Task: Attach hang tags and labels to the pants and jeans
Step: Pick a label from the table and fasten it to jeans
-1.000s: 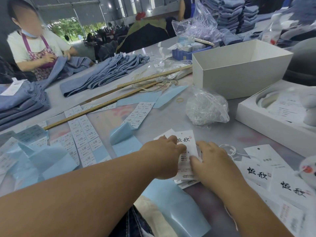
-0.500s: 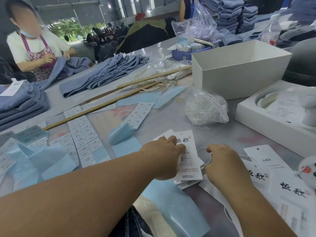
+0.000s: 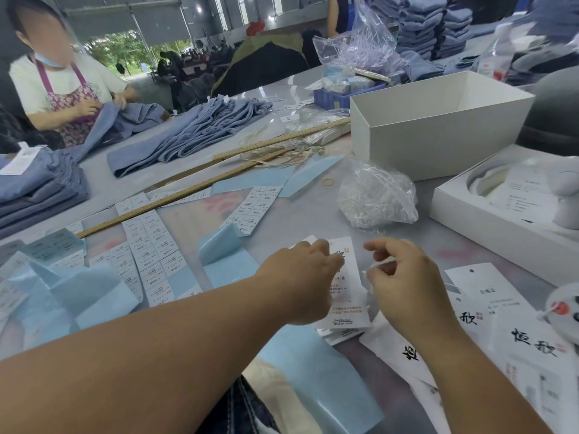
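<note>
Right hand (image 3: 404,283), lifted off the table since a second ago, now pinches a thin white string (image 3: 380,264) at 3 o'clock of the hang tag (image 3: 346,286), which the left hand (image 3: 300,280) grips flat, suggesting threading is underway.

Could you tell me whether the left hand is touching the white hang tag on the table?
Touching: in the head view the left hand rests on the hang tag, its fingers pressed on the tag's left edge.
</note>
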### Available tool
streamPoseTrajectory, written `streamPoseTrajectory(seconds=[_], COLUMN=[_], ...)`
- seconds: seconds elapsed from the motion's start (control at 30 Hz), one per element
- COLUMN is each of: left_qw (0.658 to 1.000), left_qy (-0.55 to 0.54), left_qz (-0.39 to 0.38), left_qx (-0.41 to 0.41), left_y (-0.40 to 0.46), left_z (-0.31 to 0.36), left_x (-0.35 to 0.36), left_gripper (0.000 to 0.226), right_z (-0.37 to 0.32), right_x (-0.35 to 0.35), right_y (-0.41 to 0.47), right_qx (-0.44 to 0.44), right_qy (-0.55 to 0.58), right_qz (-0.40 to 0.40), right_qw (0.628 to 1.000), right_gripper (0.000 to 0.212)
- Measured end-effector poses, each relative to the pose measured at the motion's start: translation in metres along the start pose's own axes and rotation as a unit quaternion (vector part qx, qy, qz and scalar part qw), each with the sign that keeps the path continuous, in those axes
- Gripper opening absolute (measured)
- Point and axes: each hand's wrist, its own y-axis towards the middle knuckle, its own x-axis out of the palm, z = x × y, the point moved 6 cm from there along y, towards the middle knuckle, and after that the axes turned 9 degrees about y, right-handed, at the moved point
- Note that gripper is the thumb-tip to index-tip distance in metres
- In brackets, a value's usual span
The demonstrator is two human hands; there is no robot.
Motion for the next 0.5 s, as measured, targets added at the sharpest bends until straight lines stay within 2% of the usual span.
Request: streamPoseTrajectory(seconds=[0.1, 0.17, 0.3, 0.5], left_qw=[0.996, 0.993, 0.984, 0.975], left_qy=[-0.075, -0.099, -0.163, -0.205], left_qz=[0.041, 0.06, 0.074, 0.075], left_qx=[0.003, 0.018, 0.0, -0.046], left_y=[-0.001, -0.002, -0.002, -0.001], left_z=[0.003, 0.008, 0.006, -0.005], left_x=[-0.013, -0.02, -0.025, -0.023], left_gripper=[0.044, 0.039, 0.018, 0.017], right_z=[0.002, 0.0, 0.001, 0.005], right_x=[0.004, 0.011, 0.014, 0.011], right_y=[0.001, -0.001, -0.001, 0.002], right_qx=[0.071, 0.102, 0.113, 0.128], right_qy=[0.215, 0.302, 0.356, 0.375], right_qz=[-0.039, -0.073, -0.073, -0.041], right_qw=[0.973, 0.945, 0.925, 0.917], right_gripper=[0.037, 0.036, 0.033, 0.034])
